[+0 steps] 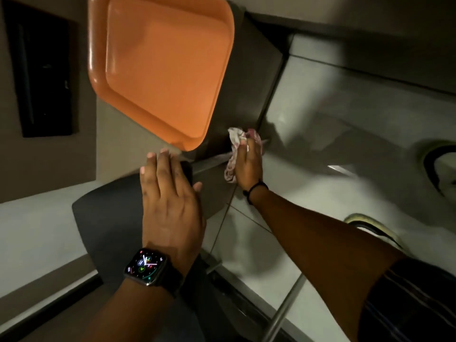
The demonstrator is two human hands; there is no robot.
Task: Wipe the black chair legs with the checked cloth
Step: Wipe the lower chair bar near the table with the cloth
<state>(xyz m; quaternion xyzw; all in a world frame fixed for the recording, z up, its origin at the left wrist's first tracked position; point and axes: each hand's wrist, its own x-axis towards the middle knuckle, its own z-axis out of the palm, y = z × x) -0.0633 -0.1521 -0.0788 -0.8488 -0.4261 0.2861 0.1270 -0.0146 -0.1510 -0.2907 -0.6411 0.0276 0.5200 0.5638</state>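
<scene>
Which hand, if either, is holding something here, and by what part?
The right hand grips the checked cloth bunched around its middle, ends trailing out. The left hand holds nothing; it lies flat, fingers spread, on the dark chair.

Chair leg [209, 162] (motion-blurred) behind cloth [234, 149]

One head camera looks steeply down and forward, close over both forearms. The right hand [248, 161] and its grip on the cloth [234, 144] sit near frame centre, floor [320, 193] beyond.
</scene>
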